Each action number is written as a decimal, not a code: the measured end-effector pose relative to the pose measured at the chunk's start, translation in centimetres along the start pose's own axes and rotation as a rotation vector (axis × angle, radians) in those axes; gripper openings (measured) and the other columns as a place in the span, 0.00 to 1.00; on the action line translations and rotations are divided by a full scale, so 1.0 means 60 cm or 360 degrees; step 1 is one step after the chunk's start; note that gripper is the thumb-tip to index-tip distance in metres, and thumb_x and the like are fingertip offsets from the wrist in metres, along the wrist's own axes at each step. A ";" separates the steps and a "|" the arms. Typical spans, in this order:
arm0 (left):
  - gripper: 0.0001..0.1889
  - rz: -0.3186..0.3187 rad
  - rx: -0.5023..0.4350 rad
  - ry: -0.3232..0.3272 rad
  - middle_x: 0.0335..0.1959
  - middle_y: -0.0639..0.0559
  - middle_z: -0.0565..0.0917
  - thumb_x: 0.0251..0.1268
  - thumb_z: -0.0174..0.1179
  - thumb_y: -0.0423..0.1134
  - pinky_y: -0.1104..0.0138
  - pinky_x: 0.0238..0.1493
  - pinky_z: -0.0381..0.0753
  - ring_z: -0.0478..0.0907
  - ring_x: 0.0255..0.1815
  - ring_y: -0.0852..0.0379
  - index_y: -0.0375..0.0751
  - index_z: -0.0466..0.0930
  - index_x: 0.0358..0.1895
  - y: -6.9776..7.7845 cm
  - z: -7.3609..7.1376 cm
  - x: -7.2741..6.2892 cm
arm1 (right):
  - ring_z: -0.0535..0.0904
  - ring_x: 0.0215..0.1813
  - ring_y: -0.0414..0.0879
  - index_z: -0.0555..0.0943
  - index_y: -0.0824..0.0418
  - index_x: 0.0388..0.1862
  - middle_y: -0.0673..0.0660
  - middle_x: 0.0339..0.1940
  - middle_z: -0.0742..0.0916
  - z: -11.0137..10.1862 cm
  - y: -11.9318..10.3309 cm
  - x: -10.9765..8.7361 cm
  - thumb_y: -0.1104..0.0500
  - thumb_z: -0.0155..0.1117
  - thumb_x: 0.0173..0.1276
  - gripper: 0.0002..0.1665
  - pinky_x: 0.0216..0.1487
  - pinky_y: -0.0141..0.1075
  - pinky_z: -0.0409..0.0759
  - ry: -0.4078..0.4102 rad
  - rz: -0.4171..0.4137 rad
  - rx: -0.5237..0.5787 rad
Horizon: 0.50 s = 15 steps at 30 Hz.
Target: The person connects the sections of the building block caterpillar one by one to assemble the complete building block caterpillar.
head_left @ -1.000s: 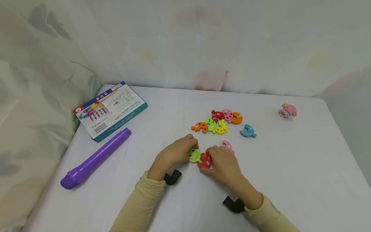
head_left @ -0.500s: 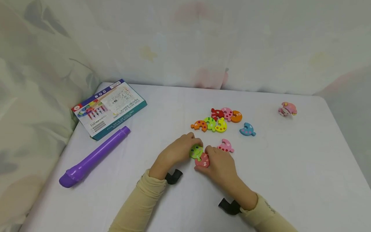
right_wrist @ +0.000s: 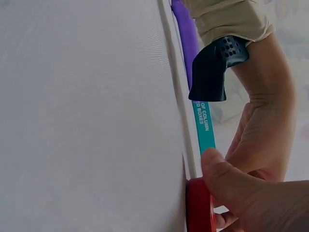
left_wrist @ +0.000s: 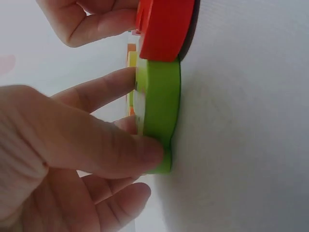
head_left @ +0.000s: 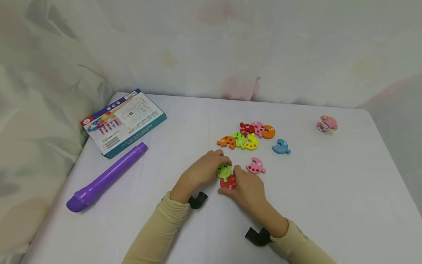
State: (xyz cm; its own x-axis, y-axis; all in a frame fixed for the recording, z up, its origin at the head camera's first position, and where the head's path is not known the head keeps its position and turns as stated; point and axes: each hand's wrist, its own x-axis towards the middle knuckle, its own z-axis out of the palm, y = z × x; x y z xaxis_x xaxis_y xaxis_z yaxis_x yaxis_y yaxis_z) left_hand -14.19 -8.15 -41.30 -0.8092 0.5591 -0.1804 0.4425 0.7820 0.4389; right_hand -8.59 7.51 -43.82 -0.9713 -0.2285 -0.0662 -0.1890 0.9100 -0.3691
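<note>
A green smiling-face puzzle piece (head_left: pixel 224 171) lies near the table's middle, and my left hand (head_left: pixel 205 169) pinches it between thumb and fingers. Its tab sits in the notch of a red puzzle piece (head_left: pixel 227 183) numbered 2. My right hand (head_left: pixel 248 186) grips that red piece from the right, thumb at its near edge. The left wrist view has the green piece (left_wrist: pixel 161 101) edge-on, right against the red piece (left_wrist: pixel 169 29). In the right wrist view my thumb presses on the red piece (right_wrist: pixel 199 205). A pink puzzle piece (head_left: pixel 256 165) lies just beyond my right hand.
Several coloured number pieces (head_left: pixel 250 141) lie farther back, with a blue piece (head_left: pixel 281 146) to their right. A purple toy microphone (head_left: pixel 108 176) and a flat toy box (head_left: pixel 123 123) are on the left. A small pink figurine (head_left: pixel 327 124) stands at the back right.
The red piece has swung from the right of the green piece to its near side. My right hand has moved left and nearer, uncovering the pink piece.
</note>
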 end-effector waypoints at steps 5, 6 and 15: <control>0.23 -0.0011 -0.0013 0.0037 0.43 0.55 0.73 0.55 0.59 0.24 0.68 0.47 0.73 0.68 0.45 0.58 0.54 0.79 0.51 0.001 0.000 0.003 | 0.70 0.22 0.40 0.68 0.57 0.40 0.47 0.20 0.75 -0.004 0.000 -0.001 0.32 0.71 0.41 0.40 0.22 0.31 0.68 -0.0047 0.0016 0.0031; 0.22 -0.0012 -0.0020 0.0050 0.44 0.55 0.73 0.55 0.59 0.25 0.67 0.48 0.73 0.68 0.45 0.57 0.54 0.79 0.50 0.000 0.000 0.004 | 0.70 0.23 0.40 0.68 0.57 0.40 0.47 0.21 0.76 -0.005 0.000 -0.001 0.32 0.71 0.41 0.39 0.23 0.31 0.68 -0.0068 0.0022 0.0047; 0.13 -0.0123 -0.0079 0.0097 0.47 0.55 0.75 0.59 0.60 0.34 0.64 0.53 0.70 0.70 0.51 0.57 0.49 0.80 0.48 -0.023 -0.003 0.006 | 0.70 0.23 0.40 0.68 0.56 0.41 0.47 0.23 0.77 -0.007 -0.004 -0.002 0.37 0.72 0.45 0.35 0.22 0.30 0.68 -0.0153 0.0009 0.0114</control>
State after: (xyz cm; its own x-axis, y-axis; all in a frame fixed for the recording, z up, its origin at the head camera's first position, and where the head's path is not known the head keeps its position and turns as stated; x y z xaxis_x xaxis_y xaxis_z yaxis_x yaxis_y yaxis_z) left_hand -15.14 -9.06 -41.83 -0.8630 0.4785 -0.1620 0.3593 0.8068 0.4689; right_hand -8.46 7.46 -43.31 -0.9533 -0.2588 -0.1560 -0.1693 0.8851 -0.4335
